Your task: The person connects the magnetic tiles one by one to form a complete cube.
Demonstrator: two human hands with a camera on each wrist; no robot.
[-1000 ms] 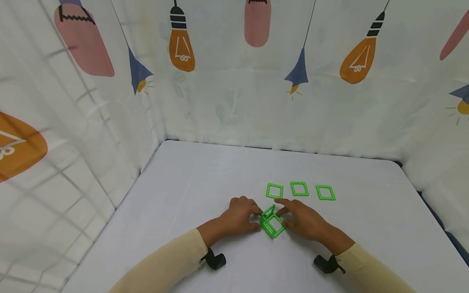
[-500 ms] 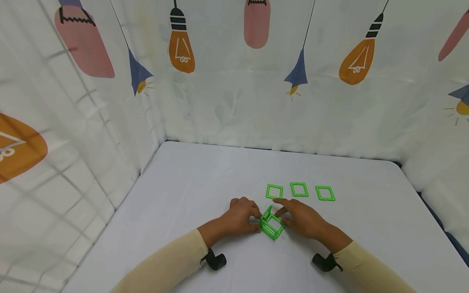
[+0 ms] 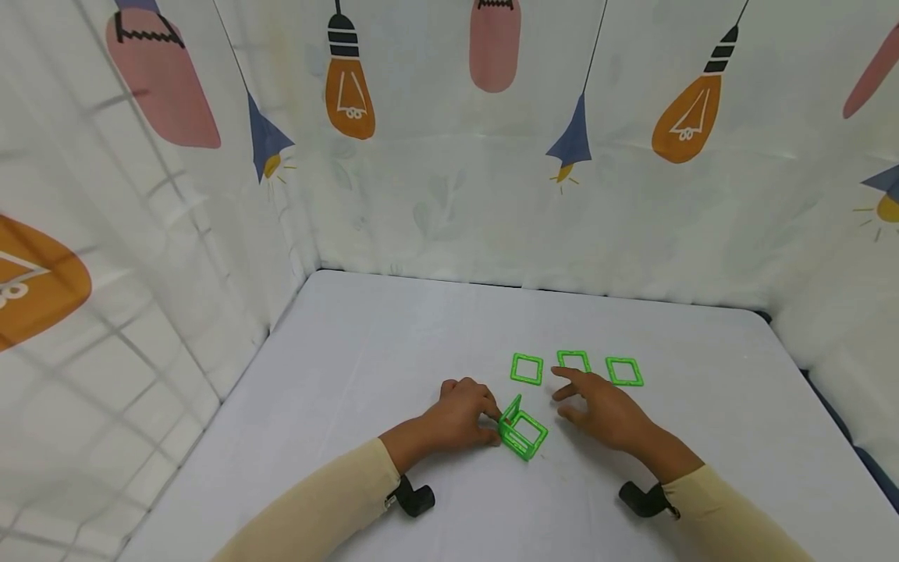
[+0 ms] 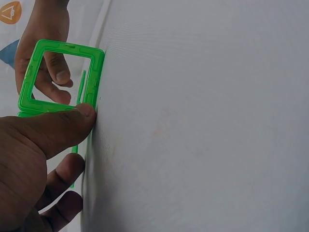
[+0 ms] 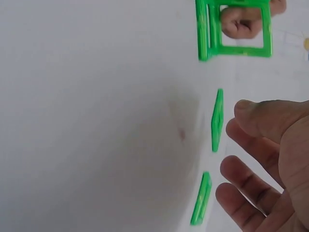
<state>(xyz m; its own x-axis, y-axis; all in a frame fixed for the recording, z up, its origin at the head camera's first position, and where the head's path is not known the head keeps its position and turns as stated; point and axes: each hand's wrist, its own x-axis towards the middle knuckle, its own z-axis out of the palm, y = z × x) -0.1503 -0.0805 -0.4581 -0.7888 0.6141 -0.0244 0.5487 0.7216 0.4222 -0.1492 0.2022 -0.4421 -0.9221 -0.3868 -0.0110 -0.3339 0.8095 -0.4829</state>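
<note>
Several green square magnetic tiles, see-through in the middle, are joined into a partial box [image 3: 517, 446] with upright sides, also seen in the left wrist view as a green frame [image 4: 70, 47]. My left hand [image 3: 460, 416] pinches its left corner; the left thumb [image 4: 63, 130] lies along one tile's edge, and the index finger is partly hidden behind. My right hand [image 3: 607, 410] hovers to the right of the box, holding nothing, its fingers loosely spread. Its fingertips are near the middle loose tile [image 3: 572, 353] and cover part of it.
Two other loose green tiles lie flat behind the box, a left one [image 3: 525, 382] and a right one [image 3: 628, 383]. The white tabletop [image 3: 393, 336] meets patterned cloth walls [image 3: 456, 195] at the back and left.
My right hand has let go of the joined tiles and moved right and away, toward the loose tiles. The left hand has stayed at the box, which has hardly moved.
</note>
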